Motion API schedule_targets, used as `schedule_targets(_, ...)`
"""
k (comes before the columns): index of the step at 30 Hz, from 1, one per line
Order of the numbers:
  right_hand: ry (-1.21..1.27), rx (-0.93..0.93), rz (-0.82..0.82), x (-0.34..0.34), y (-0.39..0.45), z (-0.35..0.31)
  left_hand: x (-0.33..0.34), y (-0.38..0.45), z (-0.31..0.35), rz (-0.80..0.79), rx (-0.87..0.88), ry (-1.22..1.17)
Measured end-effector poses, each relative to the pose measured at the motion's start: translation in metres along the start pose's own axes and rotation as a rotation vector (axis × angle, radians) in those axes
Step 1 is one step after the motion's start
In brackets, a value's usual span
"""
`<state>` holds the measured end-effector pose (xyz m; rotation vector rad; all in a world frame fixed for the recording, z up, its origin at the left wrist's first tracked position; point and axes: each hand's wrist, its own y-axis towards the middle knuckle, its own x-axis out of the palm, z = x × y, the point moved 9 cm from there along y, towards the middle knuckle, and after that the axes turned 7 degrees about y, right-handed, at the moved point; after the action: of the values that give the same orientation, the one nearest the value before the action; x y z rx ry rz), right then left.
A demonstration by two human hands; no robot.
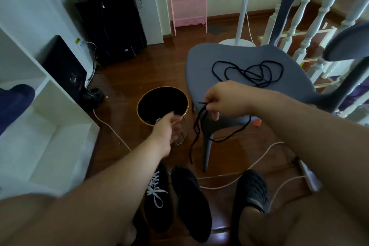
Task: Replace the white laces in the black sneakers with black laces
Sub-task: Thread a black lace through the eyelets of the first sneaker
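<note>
The right hand [225, 104] is pinching a black lace [196, 126] that is dangling toward the floor. The left hand [169, 128] is hanging released over the bin [139, 104]. Another lace [247, 72] is lying mid-seat on the chair [199, 62]; two sneakers [157, 201] are sitting on the floor below, one with white laces [154, 187].

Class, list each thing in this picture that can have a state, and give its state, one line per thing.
left sneaker: white lace still threaded and tied.
right sneaker: no lace visible.
black lace in hand: pinched near its tip, dangling.
black lace on chair: loose tangle, lying on the seat.
bin: open-topped, upright.
right hand: pinches the lace.
left hand: over the bin's rim; whether it holds anything cannot be told.
</note>
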<state>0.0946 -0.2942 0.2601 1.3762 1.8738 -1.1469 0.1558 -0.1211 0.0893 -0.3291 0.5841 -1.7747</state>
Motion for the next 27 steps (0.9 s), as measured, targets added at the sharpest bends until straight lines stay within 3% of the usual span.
schedule_targets(1, -0.014, -0.004, 0.002, 0.001, -0.001, 0.002, -0.013, 0.006, -0.038, 0.149, -0.060, 0.043)
schedule_targets(3, -0.025, -0.003, -0.015, 0.009, 0.000, 0.007, -0.024, 0.004, -0.122, 0.224, -0.232, 0.257)
schedule_targets(6, -0.007, 0.021, -0.076, 0.024, 0.001, 0.016, -0.012, -0.028, -0.233, -0.037, -0.458, 0.750)
schedule_targets(11, 0.033, 0.036, -0.135, 0.032, 0.003, 0.022, 0.009, -0.031, -0.277, -0.252, -0.360, 1.091)
schedule_targets(13, 0.025, 0.056, -0.180, 0.035, 0.002, 0.024, 0.005, -0.023, -0.266, -0.288, -0.323, 1.149)
schedule_targets(17, -0.047, 0.060, -0.234, 0.035, 0.001, 0.021, -0.008, -0.008, -0.216, -0.206, -0.213, 1.132)
schedule_targets(23, -0.054, -0.004, -0.236, 0.028, -0.004, -0.003, -0.035, -0.022, -0.065, -0.076, 0.223, 1.387)
schedule_targets(27, -0.029, -0.047, -0.186, 0.017, -0.004, -0.029, -0.059, -0.072, 0.047, 0.001, 0.516, 1.421)
